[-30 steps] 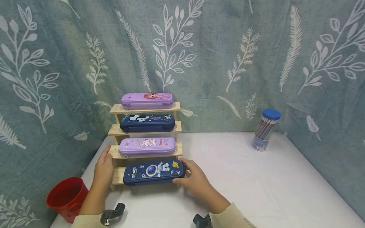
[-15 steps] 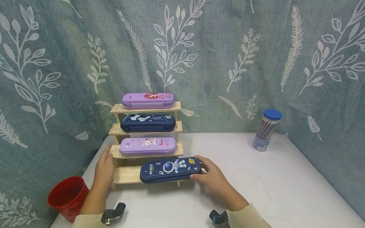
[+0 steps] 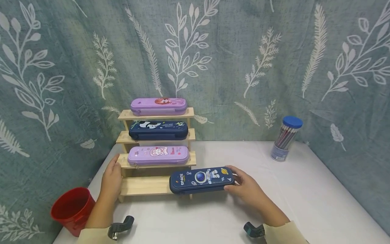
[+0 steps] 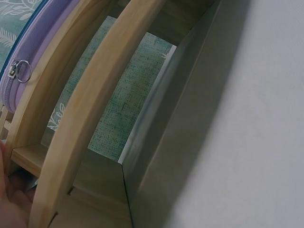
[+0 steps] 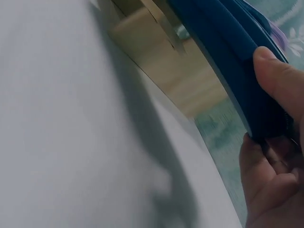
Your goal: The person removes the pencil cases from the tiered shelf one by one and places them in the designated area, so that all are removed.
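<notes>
My right hand (image 3: 246, 185) grips the right end of a navy pencil case (image 3: 201, 179) with an astronaut print and the word SPACE. Its thumb (image 5: 280, 76) lies along the front side, with fingers at the end and underneath. The case's left end overlaps the lowest step of a stepped wooden stand (image 3: 146, 186); the rest sticks out past the stand's right side. At the stand's left side my left hand (image 3: 111, 179) holds the end of the second step from the bottom, its fingers (image 4: 19, 202) curled there in the left wrist view.
Higher steps bear a lilac rabbit pencil case (image 3: 158, 155), a navy panda pencil case (image 3: 158, 130) and a lilac pencil case with a red-haired figure (image 3: 158, 106). A red bucket (image 3: 73, 210) stands front left. A blue-lidded tub of pencils (image 3: 285, 139) stands back right.
The right hand has drawn the navy astronaut case to the right, baring much of the lowest step. The left hand stays on the stand, which has not moved.
</notes>
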`<state>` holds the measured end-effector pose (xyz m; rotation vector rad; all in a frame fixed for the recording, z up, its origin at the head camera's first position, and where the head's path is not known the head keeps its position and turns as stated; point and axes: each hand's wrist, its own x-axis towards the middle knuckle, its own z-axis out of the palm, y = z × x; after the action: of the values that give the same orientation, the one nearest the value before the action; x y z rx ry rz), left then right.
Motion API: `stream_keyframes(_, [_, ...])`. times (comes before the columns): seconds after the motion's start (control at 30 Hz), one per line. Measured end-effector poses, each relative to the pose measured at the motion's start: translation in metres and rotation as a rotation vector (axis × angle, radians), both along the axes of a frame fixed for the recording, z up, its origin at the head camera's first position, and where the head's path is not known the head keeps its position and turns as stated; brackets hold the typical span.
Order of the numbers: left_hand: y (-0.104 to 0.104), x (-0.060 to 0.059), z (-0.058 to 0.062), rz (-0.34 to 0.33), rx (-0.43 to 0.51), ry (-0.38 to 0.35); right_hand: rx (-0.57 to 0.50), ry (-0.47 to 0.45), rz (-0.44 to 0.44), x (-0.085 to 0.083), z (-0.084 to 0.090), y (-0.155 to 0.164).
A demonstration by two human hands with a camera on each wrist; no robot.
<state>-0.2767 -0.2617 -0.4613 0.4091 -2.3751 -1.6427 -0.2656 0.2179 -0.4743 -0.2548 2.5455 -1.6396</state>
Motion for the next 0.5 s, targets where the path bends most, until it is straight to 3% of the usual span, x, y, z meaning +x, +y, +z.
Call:
stream_keyframes(0.27, [0.000, -0.001, -0.001, 0.006, 0.006, -0.005, 0.079, -0.026, -0.021, -0.006, 0.001, 0.043])
stream_keyframes(0.5, [0.000, -0.003, 0.001, 0.006, -0.009, -0.009, 0.100, -0.108, -0.084, -0.013, -0.002, 0.078])
